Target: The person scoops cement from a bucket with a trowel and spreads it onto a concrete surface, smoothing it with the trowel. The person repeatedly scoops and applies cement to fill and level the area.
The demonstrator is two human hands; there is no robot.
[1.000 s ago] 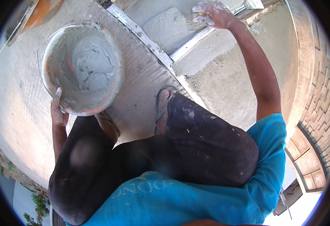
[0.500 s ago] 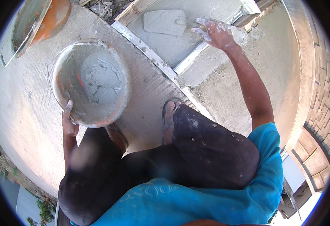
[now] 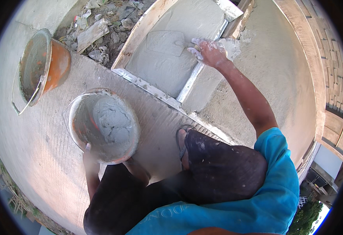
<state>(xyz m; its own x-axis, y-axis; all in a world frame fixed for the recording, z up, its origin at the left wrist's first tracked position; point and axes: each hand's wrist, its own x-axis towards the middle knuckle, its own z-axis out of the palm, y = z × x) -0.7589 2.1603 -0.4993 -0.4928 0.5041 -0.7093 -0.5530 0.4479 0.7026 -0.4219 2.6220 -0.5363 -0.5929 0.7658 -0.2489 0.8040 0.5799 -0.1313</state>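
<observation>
My left hand (image 3: 90, 162) grips the near rim of a round bucket (image 3: 130, 150) with its thumb over the edge. Inside the bucket lies wet grey mortar (image 3: 114, 119). My right hand (image 3: 209, 53), smeared with mortar, is closed round the handle of a trowel (image 3: 165, 43); the fingers hide most of that handle. The trowel's mortar-coated blade lies flat on a bed of smooth wet mortar (image 3: 155, 64). Pale wooden boards (image 3: 152, 88) edge this bed, and a straight strip (image 3: 191, 80) runs along its right side, just below my right hand.
A second orange bucket (image 3: 57, 64), tilted, with a wire handle, stands at the far left. Rubble and broken pieces (image 3: 95, 35) lie behind the boards. A rougher mortar surface (image 3: 257, 74) extends to the right. My sandalled foot (image 3: 182, 143) is close to the board edge.
The view has shifted, so buckets and boards sit lower and more rubble shows. My left hand still grips the bucket; my right still holds the trowel on the wet mortar.
</observation>
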